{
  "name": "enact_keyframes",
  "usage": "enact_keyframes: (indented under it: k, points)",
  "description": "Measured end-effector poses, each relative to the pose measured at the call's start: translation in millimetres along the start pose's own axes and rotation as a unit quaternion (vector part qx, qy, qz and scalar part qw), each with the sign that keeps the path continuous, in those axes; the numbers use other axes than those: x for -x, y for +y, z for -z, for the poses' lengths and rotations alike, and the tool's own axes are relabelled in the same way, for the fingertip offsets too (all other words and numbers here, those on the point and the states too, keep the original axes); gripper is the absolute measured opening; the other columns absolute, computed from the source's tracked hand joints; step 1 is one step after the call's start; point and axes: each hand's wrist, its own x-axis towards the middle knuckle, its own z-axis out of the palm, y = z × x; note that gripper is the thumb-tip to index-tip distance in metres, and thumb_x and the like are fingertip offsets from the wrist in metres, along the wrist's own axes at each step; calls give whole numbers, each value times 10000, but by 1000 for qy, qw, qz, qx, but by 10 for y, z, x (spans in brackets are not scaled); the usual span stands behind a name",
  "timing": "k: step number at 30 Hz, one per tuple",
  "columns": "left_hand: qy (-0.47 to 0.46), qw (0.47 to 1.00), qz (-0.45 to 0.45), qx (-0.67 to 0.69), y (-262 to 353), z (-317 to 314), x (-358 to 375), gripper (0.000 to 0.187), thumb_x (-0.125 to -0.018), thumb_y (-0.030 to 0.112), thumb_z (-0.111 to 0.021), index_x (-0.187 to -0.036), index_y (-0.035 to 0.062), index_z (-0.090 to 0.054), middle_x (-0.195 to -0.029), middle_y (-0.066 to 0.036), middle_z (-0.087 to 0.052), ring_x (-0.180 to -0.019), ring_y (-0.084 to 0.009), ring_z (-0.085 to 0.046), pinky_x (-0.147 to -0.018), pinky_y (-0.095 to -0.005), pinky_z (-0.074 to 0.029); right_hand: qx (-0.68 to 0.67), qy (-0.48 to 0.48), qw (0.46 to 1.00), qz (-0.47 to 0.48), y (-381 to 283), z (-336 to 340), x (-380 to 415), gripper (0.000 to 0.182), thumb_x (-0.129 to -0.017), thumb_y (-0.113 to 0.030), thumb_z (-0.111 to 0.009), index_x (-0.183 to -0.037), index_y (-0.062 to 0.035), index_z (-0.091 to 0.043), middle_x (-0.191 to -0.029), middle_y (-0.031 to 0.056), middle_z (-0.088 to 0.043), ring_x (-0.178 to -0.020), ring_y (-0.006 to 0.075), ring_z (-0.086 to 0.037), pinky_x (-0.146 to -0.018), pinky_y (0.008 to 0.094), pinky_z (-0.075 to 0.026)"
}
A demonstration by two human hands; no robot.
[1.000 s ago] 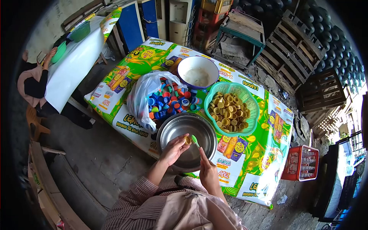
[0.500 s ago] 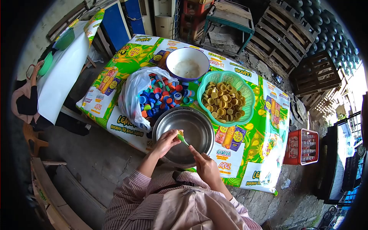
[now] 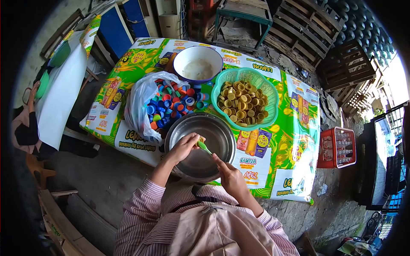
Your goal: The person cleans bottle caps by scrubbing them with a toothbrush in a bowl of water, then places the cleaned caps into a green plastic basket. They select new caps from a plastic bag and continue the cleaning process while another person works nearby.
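Note:
Over the steel bowl, my left hand pinches a small tan cap, mostly covered by the fingers. My right hand grips a slim tool with a green end, whose tip touches or nearly touches the cap. Behind the bowl, a green plastic basket holds several tan caps. To its left, a clear plastic bag lies open with blue, red and green caps. A white enamel basin with a dark rim stands farther back.
A green patterned cloth covers the table. Right of it stands a red bottle crate. Wooden pallets and a small green-framed table are behind. At far left, another person's hand is at a green bowl.
The whole view has shifted, so the table's contents appear higher and slightly left. Both hands remain over the steel bowl with the cap and tool.

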Motion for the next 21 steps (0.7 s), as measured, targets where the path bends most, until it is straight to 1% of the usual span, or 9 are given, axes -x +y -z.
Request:
enact_keyframes:
  k: [2, 4, 6, 10, 12, 14, 18, 20, 21]
  points:
    - [-11, 1000, -16, 15, -58, 9, -7, 343, -979, 306, -355, -1052, 62, -584, -957, 2, -583, -866, -52, -539, -768, -218, -444, 17, 20, 999, -23, 3, 72, -2, 541, -849, -82, -504, -1346, -250, -374, -716, 144, -551, -574, 347, -571, -518, 443, -468]
    - [2, 998, -28, 60, -30, -37, 8, 330, -979, 298, -360, -1022, 62, -586, -958, 2, -584, -862, -47, -535, -763, -210, -433, 11, 31, 999, -23, -1, -5, 31, 538, -853, -77, -503, -1348, -241, -371, -727, 149, -561, -587, 354, -574, -522, 447, -468]
    - [12, 999, -28, 32, 12, -76, 12, 323, -978, 295, -364, -1006, 59, -583, -939, 6, -581, -843, -48, -530, -758, -204, -431, -56, 44, 997, 8, 48, -148, 38, 524, -861, -81, -496, -1346, -237, -374, -741, 158, -572, -596, 358, -577, -527, 454, -468]
    - [13, 999, -41, 13, -121, -53, -16, 298, -975, 282, -381, -970, 56, -575, -875, 17, -566, -787, -46, -512, -745, -197, -427, -25, 51, 998, -33, 46, -25, 39, 496, -874, -87, -483, -1339, -232, -387, -753, 170, -576, -598, 365, -581, -539, 454, -469]
    - [11, 999, -37, 35, -136, -70, -12, 283, -974, 272, -389, -974, 60, -576, -847, 21, -553, -760, -46, -497, -743, -202, -431, -33, 22, 999, -11, 0, -62, 63, 490, -877, -91, -472, -1341, -223, -385, -756, 169, -581, -598, 360, -584, -543, 453, -473]
    - [16, 998, 2, 63, -95, -102, 5, 279, -974, 272, -388, -986, 63, -572, -856, 16, -559, -767, -48, -506, -742, -199, -435, -51, 43, 997, -33, 48, -134, 43, 449, -881, -63, -485, -1313, -171, -426, -800, 231, -598, -653, 386, -593, -562, 434, -462]
    - [17, 997, 18, 70, -141, -74, 30, 229, -960, 225, -431, -1029, 43, -552, -885, 2, -562, -802, -57, -531, -758, -212, -450, -32, 36, 998, -47, -5, 35, 30, 444, -880, -61, -485, -1309, -162, -429, -799, 244, -594, -654, 390, -591, -562, 441, -459]
    - [39, 996, -64, -53, -98, -63, 90, 193, -932, 149, -486, -1067, 17, -525, -921, -17, -562, -843, -80, -553, -780, -237, -462, -7, 70, 997, -26, -33, 131, 68, 499, -869, -69, -485, -1340, -204, -391, -735, 169, -573, -590, 349, -580, -513, 443, -450]
    - [64, 987, -96, -110, 66, -80, 193, 237, -889, 61, -536, -1118, 7, -510, -985, -46, -566, -926, -118, -561, -851, -258, -451, -3, 75, 997, -34, -90, 229, 83, 504, -864, -57, -491, -1337, -201, -396, -718, 161, -564, -576, 340, -574, -504, 436, -445]
